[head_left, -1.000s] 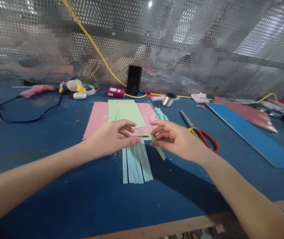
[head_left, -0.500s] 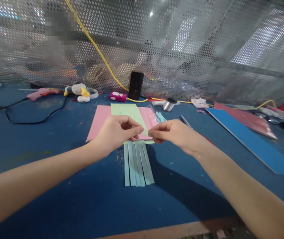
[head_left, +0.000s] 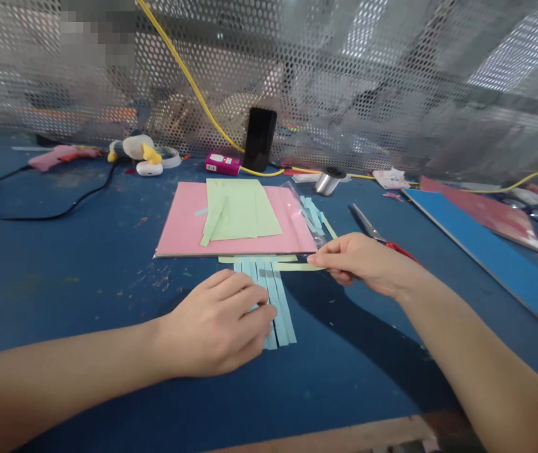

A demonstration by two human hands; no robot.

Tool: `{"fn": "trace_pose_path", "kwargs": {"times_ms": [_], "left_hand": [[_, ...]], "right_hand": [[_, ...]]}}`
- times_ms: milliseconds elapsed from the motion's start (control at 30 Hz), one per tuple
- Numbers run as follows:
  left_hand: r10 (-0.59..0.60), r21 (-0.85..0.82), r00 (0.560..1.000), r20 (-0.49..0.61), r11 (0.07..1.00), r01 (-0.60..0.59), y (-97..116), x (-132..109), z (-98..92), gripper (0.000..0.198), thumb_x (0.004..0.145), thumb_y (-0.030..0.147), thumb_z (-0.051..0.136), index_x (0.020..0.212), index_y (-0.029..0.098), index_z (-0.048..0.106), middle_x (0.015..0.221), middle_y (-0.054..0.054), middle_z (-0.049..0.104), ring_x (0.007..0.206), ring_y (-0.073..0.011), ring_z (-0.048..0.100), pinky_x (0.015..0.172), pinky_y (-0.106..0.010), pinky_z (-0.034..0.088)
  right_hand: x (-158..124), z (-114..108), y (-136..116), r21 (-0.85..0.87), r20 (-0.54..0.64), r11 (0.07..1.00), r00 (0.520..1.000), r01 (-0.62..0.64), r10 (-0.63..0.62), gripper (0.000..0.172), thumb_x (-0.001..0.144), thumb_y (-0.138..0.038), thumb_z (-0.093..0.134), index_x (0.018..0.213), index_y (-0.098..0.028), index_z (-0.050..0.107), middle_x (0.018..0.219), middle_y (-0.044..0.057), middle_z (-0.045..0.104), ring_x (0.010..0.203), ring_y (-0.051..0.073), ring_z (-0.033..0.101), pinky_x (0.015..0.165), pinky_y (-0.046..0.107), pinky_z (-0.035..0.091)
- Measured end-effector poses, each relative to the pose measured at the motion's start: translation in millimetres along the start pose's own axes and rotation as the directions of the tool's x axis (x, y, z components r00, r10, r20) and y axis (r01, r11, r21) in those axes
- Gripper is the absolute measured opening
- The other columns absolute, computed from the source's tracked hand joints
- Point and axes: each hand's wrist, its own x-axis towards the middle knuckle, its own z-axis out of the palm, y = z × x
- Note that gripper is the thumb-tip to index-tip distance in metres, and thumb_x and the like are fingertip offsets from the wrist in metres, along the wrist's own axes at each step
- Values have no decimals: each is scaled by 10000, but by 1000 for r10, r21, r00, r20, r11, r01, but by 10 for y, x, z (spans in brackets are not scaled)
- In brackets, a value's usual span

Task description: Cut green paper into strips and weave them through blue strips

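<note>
My left hand [head_left: 216, 324] lies curled over several light blue paper strips [head_left: 282, 321] on the blue bench, and its thumb is hidden. My right hand [head_left: 363, 264] pinches a thin pale green paper strip [head_left: 297, 267] at the near edge of a pink sheet [head_left: 188, 220]. A pale green paper sheet [head_left: 240, 211] lies on the pink one, with a narrow green strip [head_left: 212, 220] across its left side. Another green strip [head_left: 257, 258] lies just below the pink sheet. Red-handled scissors [head_left: 367, 223] sit beyond my right hand, their handles partly hidden.
A clear plastic sleeve [head_left: 297, 201] holds blue strips at the pink sheet's right corner. Behind stand a black phone [head_left: 259, 138], a magenta box [head_left: 222, 164] and a metal spool [head_left: 328, 181]. A blue board [head_left: 486, 251] lies right, before a perforated metal screen [head_left: 297, 75].
My hands have come apart. The left has dropped from the pink sheet onto the blue strips, and the right has moved right, carrying the green strip. The pink sheet now shows fully.
</note>
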Motion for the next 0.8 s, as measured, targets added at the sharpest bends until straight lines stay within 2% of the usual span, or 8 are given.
{"fn": "trace_pose_path", "kwargs": {"times_ms": [67,167,400,800], "left_hand": [[2,-14,1000,26,1000,-1,-15,17,-4,176,922,205,534,1000,152,682,936,-82,681,841,-218,576,778,-387,481],[31,-59,996,78,998,-27,-35,37,-10,169,932,243,538,959,172,689,959,-77,687,871,-219,589,795,-382,477],[300,-231,946,124,936,-267,-43,59,-3,221,942,334,547,882,176,689,947,-69,693,873,-207,609,812,-360,474],[342,-38,933,109,940,-340,12,82,5,322,982,394,483,1028,152,691,1004,-61,708,878,-197,618,796,-374,453]], "right_hand": [[10,21,12,-72,-33,997,999,-18,16,423,673,-423,826,485,-187,530,394,-48,427,390,63,350,395,228,280],[40,20,46,-150,-52,988,998,-40,32,346,675,-443,815,560,-176,627,439,-14,518,392,76,413,386,223,316],[81,-33,100,-198,-20,979,999,-54,51,339,673,-446,813,618,-143,673,513,16,598,417,72,489,388,189,348],[64,-4,67,-178,33,982,997,-69,76,372,667,-457,816,576,-144,636,515,20,608,414,83,512,379,195,362]]}}
